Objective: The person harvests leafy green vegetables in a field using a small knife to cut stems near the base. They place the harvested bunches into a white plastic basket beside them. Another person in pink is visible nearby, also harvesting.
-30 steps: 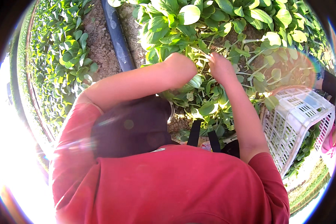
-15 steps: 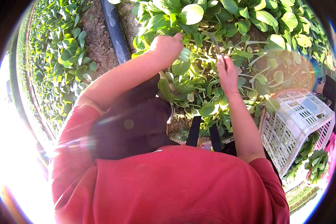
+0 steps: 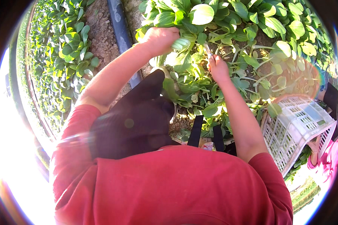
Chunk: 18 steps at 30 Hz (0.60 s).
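Note:
My left hand is closed around a bok choy, whose pale green stalks stick out on the right of my fist. In my right hand is a small sickle, gripped by its handle. Its blade points up and away, toward the foot of the plants, just right of the bok choy; the blade's tip is hard to make out among the leaves. Standing leafy plants rise beyond both hands. Loose leaves and cut stems litter the ground below them.
A white slatted crate lies tipped at the right, with greens in it. Beside it a co-worker's pink sleeve and hand show. A dark pipe runs along the bare soil strip left of the bed. Another planted bed is farther left.
My left hand has shifted slightly left and up with the bok choy. My right hand has moved left with the sickle. The co-worker's bunch of greens has gone out of sight by the crate.

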Tool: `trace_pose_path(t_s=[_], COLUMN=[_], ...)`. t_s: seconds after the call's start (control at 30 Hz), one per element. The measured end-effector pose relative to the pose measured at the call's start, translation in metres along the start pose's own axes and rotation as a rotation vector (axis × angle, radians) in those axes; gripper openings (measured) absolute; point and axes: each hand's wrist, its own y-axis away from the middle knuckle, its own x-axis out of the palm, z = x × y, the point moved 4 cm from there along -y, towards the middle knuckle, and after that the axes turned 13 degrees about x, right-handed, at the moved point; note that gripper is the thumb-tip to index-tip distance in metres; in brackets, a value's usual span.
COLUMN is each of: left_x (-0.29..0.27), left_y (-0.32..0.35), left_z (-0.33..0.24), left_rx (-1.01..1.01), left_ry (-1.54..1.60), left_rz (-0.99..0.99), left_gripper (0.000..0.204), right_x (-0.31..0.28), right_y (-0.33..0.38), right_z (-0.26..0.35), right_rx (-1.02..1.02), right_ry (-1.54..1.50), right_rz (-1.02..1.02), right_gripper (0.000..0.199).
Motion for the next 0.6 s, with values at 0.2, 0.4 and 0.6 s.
trace_pose_path(t_s=[0.2, 0.4, 0.6], left_x=[0.007, 0.011, 0.015], left_y=[0.001, 0.002, 0.005], left_z=[0.013, 0.011, 0.008], left_rx=[-0.015, -0.047, -0.065], left_ry=[0.087, 0.123, 0.107], left_rz=[-0.061, -0.074, -0.060], left_gripper=[0.035, 0.030, 0.028], right_x=[0.009, 0.013, 0.018], right_y=[-0.001, -0.011, 0.000], right_z=[-0.008, -0.006, -0.001], right_rx=[0.075, -0.050, 0.017], right_ry=[-0.282, 0.054, -0.137], right_rz=[0.165, -0.022, -0.060], right_gripper=[0.022, 0.022, 0.024])
